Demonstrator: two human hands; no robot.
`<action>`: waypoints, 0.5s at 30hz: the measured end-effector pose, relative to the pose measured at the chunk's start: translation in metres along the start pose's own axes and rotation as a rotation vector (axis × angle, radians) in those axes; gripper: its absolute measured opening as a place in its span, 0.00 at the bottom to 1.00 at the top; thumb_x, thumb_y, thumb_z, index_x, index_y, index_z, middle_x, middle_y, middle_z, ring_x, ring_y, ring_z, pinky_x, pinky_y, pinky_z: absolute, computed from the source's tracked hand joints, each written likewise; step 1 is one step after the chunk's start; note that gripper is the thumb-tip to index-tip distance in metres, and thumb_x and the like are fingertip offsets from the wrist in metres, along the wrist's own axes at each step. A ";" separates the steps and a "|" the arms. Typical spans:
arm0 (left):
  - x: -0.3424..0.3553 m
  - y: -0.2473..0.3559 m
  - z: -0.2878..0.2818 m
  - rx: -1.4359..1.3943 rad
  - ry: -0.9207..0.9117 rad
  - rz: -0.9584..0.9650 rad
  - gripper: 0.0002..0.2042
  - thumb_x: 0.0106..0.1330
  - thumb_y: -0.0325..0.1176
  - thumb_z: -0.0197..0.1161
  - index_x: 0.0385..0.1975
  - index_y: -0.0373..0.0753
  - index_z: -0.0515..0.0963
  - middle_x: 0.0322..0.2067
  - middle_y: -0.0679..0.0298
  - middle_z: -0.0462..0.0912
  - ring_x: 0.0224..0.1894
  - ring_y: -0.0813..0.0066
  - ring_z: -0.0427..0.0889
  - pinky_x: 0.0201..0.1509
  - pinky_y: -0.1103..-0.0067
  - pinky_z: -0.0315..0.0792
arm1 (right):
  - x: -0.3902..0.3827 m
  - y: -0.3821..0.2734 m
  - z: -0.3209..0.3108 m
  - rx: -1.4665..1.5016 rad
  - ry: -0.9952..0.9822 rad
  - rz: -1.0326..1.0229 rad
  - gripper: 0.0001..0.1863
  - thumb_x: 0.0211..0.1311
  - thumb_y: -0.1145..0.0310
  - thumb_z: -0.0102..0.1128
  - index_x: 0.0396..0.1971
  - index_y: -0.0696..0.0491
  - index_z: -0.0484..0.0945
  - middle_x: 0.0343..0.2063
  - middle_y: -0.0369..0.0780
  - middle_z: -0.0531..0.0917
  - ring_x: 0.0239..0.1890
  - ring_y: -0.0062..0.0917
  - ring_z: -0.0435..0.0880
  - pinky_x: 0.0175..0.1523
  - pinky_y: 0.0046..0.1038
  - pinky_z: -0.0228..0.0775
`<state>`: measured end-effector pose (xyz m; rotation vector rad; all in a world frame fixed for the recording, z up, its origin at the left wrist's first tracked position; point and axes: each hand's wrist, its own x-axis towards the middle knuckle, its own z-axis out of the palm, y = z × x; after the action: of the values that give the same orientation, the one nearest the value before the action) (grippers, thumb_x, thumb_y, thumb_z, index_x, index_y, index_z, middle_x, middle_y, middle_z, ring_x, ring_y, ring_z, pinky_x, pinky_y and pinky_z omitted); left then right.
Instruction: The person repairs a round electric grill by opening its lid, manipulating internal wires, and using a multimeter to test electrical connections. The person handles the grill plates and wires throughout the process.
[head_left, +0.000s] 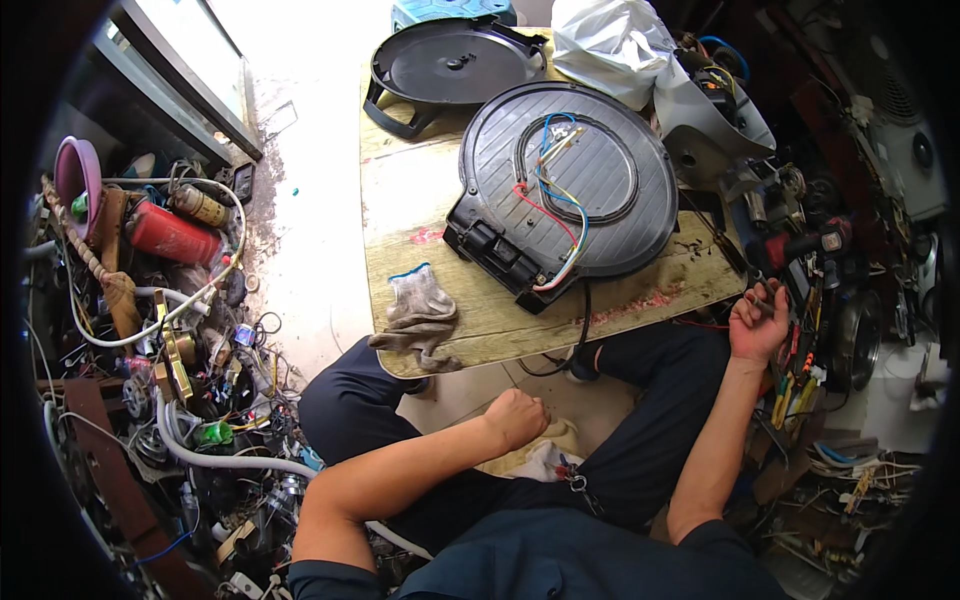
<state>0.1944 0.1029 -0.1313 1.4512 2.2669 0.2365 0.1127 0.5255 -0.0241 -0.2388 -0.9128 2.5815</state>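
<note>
A round black appliance body, which looks like an electric griddle point(490, 150), lies underside up on the worn wooden table point(400, 240). Blue, red, white and yellow wires point(560, 200) come loose from its middle and run to the hinge block at its near left edge. My left hand point(517, 418) is closed in a fist over my lap, below the table's front edge; whatever it may hold is hidden. Off the table's right corner, my right hand point(758, 325) is raised beside the hanging tools, its fingers curled round a small dark thing I cannot make out.
A black round cover point(455, 65) lies at the table's far left, and a soiled work glove point(420, 310) near its front. A white plastic bag point(610, 50) and a grey housing point(700, 135) stand far right. Tools point(795, 370) crowd the right; a red cylinder point(170, 232) and scrap fill the left.
</note>
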 end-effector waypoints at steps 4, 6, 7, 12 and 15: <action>-0.001 0.000 -0.002 -0.007 -0.006 -0.001 0.08 0.68 0.32 0.56 0.37 0.41 0.83 0.32 0.60 0.85 0.33 0.62 0.89 0.31 0.67 0.77 | 0.000 -0.001 -0.001 -0.009 -0.020 0.003 0.15 0.78 0.61 0.57 0.50 0.58 0.78 0.33 0.41 0.77 0.21 0.22 0.69 0.23 0.24 0.59; -0.001 0.000 0.000 -0.013 -0.001 -0.002 0.08 0.68 0.32 0.56 0.37 0.41 0.83 0.32 0.60 0.85 0.33 0.62 0.89 0.31 0.68 0.77 | 0.000 -0.001 -0.001 -0.010 -0.026 0.005 0.15 0.78 0.61 0.57 0.50 0.58 0.78 0.32 0.41 0.77 0.21 0.22 0.70 0.23 0.24 0.59; 0.000 -0.001 0.001 -0.016 0.001 -0.004 0.08 0.68 0.32 0.56 0.37 0.41 0.83 0.32 0.60 0.85 0.33 0.62 0.88 0.31 0.68 0.77 | 0.001 -0.001 0.000 -0.012 -0.027 0.005 0.15 0.78 0.61 0.57 0.50 0.58 0.78 0.32 0.41 0.77 0.21 0.22 0.70 0.23 0.24 0.60; 0.000 0.000 0.005 -0.010 0.019 -0.010 0.08 0.68 0.33 0.55 0.35 0.41 0.82 0.31 0.60 0.85 0.32 0.62 0.88 0.31 0.67 0.77 | 0.001 -0.001 0.000 -0.001 -0.058 0.016 0.15 0.78 0.61 0.57 0.51 0.58 0.78 0.32 0.41 0.77 0.22 0.21 0.70 0.23 0.23 0.60; 0.001 -0.001 0.008 -0.019 0.029 -0.009 0.08 0.68 0.33 0.55 0.34 0.41 0.82 0.30 0.60 0.85 0.31 0.61 0.88 0.30 0.66 0.77 | 0.001 -0.001 0.000 0.001 -0.063 0.014 0.15 0.78 0.61 0.56 0.51 0.58 0.77 0.32 0.41 0.77 0.23 0.21 0.71 0.23 0.22 0.60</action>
<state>0.1971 0.1022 -0.1394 1.4362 2.2877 0.2776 0.1119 0.5266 -0.0239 -0.1659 -0.9353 2.6157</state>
